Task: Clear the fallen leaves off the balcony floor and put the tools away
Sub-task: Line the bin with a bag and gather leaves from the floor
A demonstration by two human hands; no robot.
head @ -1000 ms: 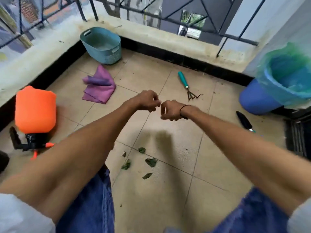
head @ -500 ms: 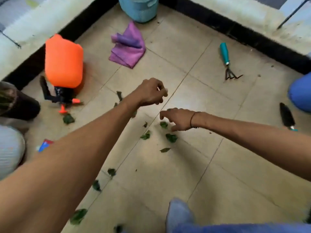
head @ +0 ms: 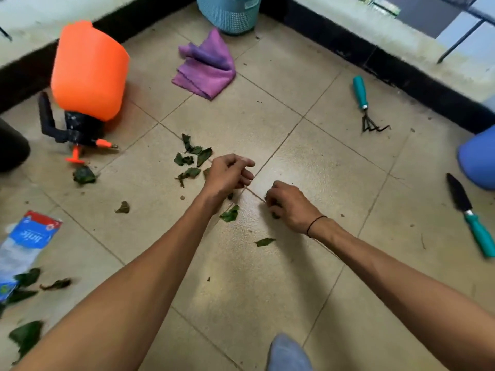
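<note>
Both hands are lowered to the tiled floor (head: pixel 308 76) near its centre. The right hand (head: pixel 290 207) is knuckles-up with fingers curled under; dark green leaf matter shows at its fingertips, so its grip appears to be grasping leaf pieces. The left hand (head: pixel 227 174) hovers just beside it with fingers loosely curled; whether its grip contains anything cannot be determined.

Fallen leaves (head: pixel 191 156) lie scattered on the floor: a cluster just left of the left hand, single pieces between and below the hands, and more at the lower left edge beside a blue-and-white packet (head: pixel 26 242).

The hand rake (head: pixel 364 103) lies at upper right. The trowel (head: pixel 471 215) lies at the right, near a blue bin (head: pixel 479 159). An orange sprayer (head: pixel 85 73), a purple cloth (head: pixel 206 65) and a teal basket (head: pixel 230 12) occupy the upper area.
</note>
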